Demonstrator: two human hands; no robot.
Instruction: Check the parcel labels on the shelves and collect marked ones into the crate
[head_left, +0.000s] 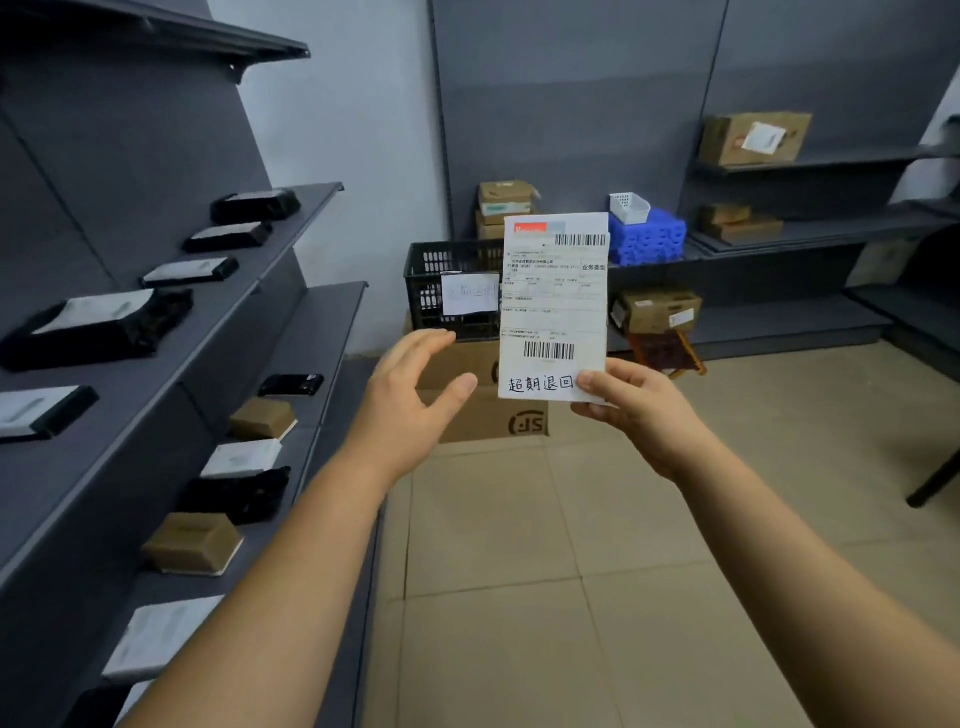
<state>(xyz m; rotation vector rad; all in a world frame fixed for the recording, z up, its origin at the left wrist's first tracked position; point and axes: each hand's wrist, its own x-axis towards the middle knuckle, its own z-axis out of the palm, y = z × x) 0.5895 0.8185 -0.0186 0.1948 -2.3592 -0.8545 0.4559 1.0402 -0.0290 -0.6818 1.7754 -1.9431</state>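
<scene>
Right hand (631, 410) pinching lower corner of upright white label (555, 306), handwritten marking legible; left hand (410, 400) spread, apart; black crate (449, 288) behind, contents perhaps hidden.

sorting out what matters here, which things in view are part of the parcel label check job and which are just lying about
Part of the job:
labelled parcel, pinched by the right hand
left hand, open beside it
black crate
parcels on the left shelves

Just lying about:
blue crate
white basket
SF carton under the black crate
</scene>
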